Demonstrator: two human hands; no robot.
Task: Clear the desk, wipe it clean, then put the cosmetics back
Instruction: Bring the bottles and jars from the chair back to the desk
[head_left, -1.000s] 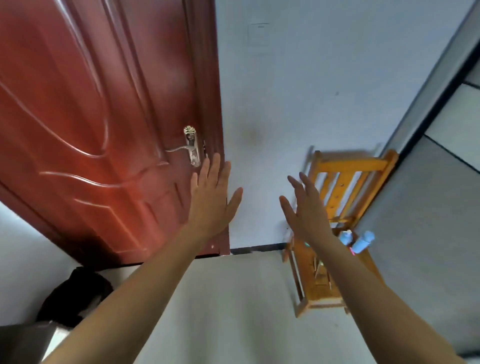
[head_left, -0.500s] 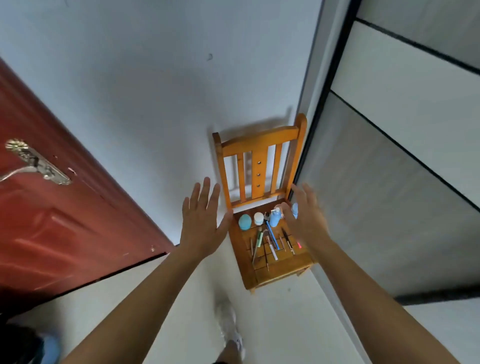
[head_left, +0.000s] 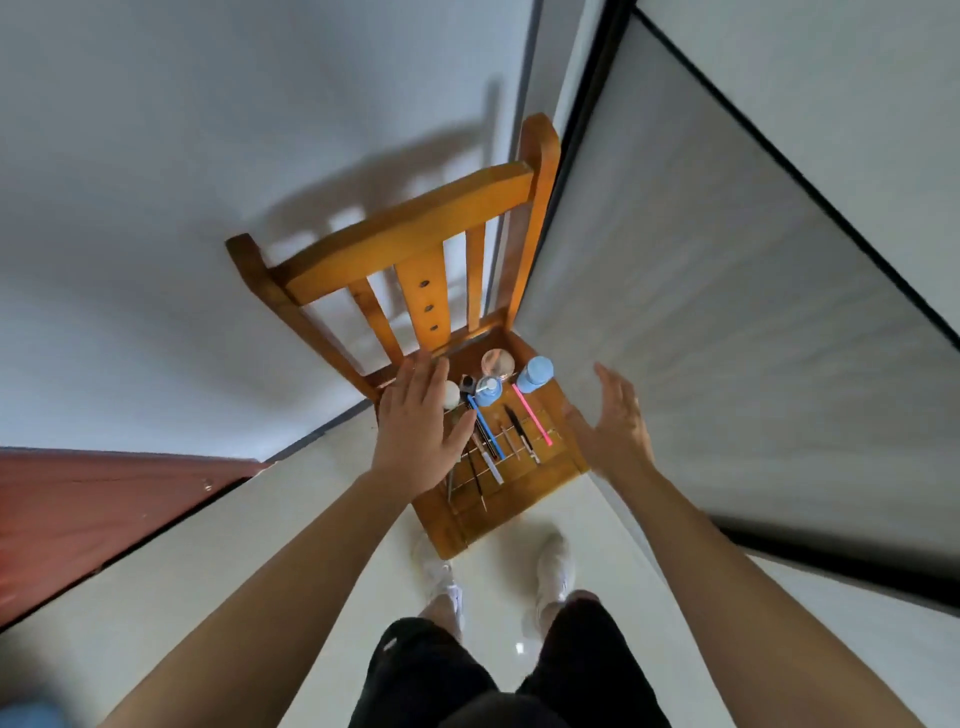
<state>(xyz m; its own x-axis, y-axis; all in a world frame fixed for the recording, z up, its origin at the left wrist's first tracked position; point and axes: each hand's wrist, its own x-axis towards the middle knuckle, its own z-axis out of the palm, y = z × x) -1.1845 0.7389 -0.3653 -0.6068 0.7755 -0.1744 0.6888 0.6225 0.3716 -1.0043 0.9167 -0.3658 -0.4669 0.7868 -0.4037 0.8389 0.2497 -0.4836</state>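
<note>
**Nothing in grasp**

A red door (head_left: 104, 509) fills the lower left. A wooden chair (head_left: 410, 234) stands in the corner against the wall. Both hands hover above its seat, fingers straight and released. The left hand (head_left: 415, 431) is over the seat's left side and the right hand (head_left: 615, 431) is at its right edge. The cosmetics (head_left: 485, 426) lie on the seat between them: blue bottle (head_left: 535, 374), jar (head_left: 497, 361), pink pencil (head_left: 532, 413).

- orange wooden chair (head_left: 410, 228) at 12 o'clock, its slatted back against the white wall (head_left: 182, 182), where it casts a shadow.
- pale glossy floor (head_left: 156, 592) at 6 o'clock.
- red-brown door (head_left: 88, 509) at 9 o'clock.
- grey panel (head_left: 727, 364) in a black frame at 3 o'clock, just beside the chair.
</note>
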